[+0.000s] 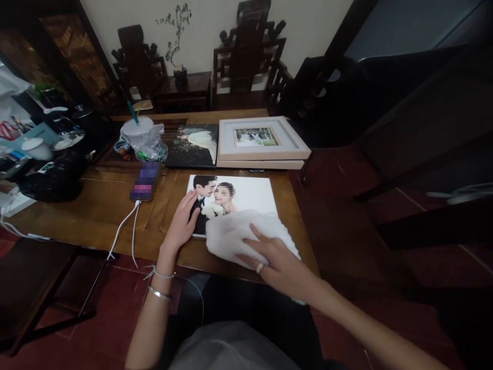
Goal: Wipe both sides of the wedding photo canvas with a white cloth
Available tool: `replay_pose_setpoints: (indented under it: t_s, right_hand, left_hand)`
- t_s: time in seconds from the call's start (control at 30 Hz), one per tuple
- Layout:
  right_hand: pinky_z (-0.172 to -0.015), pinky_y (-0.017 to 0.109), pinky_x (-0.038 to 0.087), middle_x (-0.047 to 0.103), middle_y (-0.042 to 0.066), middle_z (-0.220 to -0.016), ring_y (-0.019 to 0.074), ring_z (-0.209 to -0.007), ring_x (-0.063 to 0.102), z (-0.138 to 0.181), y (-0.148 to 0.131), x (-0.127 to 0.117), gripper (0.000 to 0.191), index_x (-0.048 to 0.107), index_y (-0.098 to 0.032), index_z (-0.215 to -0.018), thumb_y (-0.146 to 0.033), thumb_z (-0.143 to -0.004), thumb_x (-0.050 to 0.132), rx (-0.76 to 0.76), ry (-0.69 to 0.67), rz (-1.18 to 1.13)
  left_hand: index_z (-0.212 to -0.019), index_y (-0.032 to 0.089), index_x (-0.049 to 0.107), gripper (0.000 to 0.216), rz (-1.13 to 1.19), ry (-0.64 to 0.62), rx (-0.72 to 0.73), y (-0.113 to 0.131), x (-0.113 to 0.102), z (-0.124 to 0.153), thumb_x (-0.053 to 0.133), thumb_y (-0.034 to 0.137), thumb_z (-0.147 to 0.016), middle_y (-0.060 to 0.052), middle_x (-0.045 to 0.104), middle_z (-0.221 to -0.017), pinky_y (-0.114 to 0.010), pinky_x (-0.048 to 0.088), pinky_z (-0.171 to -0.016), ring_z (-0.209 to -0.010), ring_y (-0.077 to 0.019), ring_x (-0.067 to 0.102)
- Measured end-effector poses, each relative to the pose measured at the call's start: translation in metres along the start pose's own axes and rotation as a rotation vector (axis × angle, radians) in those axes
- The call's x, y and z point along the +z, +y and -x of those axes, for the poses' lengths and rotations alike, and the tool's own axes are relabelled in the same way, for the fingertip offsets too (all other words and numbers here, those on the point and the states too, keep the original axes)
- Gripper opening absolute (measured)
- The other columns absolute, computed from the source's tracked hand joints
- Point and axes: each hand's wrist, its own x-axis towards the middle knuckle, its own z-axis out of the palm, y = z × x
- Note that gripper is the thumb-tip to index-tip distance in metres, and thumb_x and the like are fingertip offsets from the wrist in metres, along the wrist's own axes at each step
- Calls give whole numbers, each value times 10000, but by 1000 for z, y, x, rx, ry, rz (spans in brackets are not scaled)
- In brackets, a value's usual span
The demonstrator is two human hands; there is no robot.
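Note:
A large frameless wedding photo print (246, 195) lies flat on the wooden table (100, 210) in front of me. My left hand (184, 221) rests flat on its left edge, fingers stretched out over the picture. My right hand (275, 257) presses a white cloth (234, 234) down on the lower right part of the print, fingers spread on top of the cloth. A ring shows on one right finger, and bracelets circle my left wrist.
Behind the print lie a dark wedding photo (194, 145) and a stack of light wooden frames (262, 141). A phone (145, 181) with white cables, a lidded cup in a plastic bag (140, 134) and tea things (54, 154) sit at left. Dark carved chairs (246, 56) stand beyond.

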Motion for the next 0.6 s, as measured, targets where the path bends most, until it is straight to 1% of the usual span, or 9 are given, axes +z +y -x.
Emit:
replay_pose_setpoints:
  t_s: [0.07,0.13,0.2,0.27,0.37,0.43,0.47,0.53,0.6]
  right_hand:
    - [-986,455,374,636,-5,-670,207,-671,614,-18,10,-9,298,595,-220,-708,-341,-904,406,26,2,-27]
    - [-886,422,420,657,13,-700,220,-713,603,-44,26,-20,325,615,-208,-708,-402,-887,425,79,38,-38]
    - [-796,377,432,682,47,-769,237,-762,595,-75,42,-29,348,611,-189,-681,-440,-860,449,146,103,-40]
    - [-738,339,425,694,59,-811,241,-783,595,-104,54,-36,333,614,-179,-689,-433,-846,467,196,203,-54]
    - [-686,320,416,697,71,-809,241,-760,598,-134,62,-39,328,617,-169,-706,-421,-849,464,223,311,-40]
    - [-692,330,417,692,85,-778,249,-744,598,-141,60,-35,331,611,-168,-690,-411,-856,458,224,345,-17]
    - [-722,342,417,691,88,-768,254,-748,600,-140,58,-30,324,610,-172,-688,-397,-861,455,214,353,-3]
    - [-829,376,402,695,83,-766,256,-767,607,-129,50,-18,291,620,-183,-725,-358,-876,443,171,351,45]
    - [-947,409,348,695,60,-759,237,-753,614,-107,40,-5,260,627,-200,-777,-304,-894,419,95,310,116]
  left_hand:
    - [-1377,180,420,433,6,0,-5,0,0,0,351,293,-965,-96,381,-1483,-421,224,-1173,-1405,-189,284]
    - [-1376,183,422,430,12,1,-3,0,0,0,341,291,-968,-94,388,-1479,-423,224,-1172,-1404,-186,287]
    - [-1376,188,423,429,18,4,3,0,0,-1,337,291,-969,-91,393,-1476,-425,226,-1172,-1402,-184,291]
    - [-1374,197,428,426,23,7,6,-1,-1,-1,339,293,-968,-86,401,-1472,-430,230,-1170,-1399,-184,299]
    - [-1373,208,431,424,28,10,5,-1,-1,-1,340,294,-968,-81,409,-1467,-437,238,-1165,-1394,-187,310]
    - [-1375,210,431,425,30,12,8,-1,-1,-1,340,293,-968,-80,410,-1467,-437,239,-1164,-1390,-188,316]
    - [-1374,210,432,424,31,14,8,-1,-1,-1,338,293,-968,-79,410,-1467,-437,238,-1165,-1391,-188,316]
    - [-1371,209,436,422,35,19,7,-1,-1,-1,332,289,-970,-78,413,-1465,-435,239,-1165,-1391,-187,315]
    - [-1373,207,434,423,36,23,9,-1,-1,-1,325,282,-971,-76,410,-1468,-433,240,-1164,-1390,-185,316]
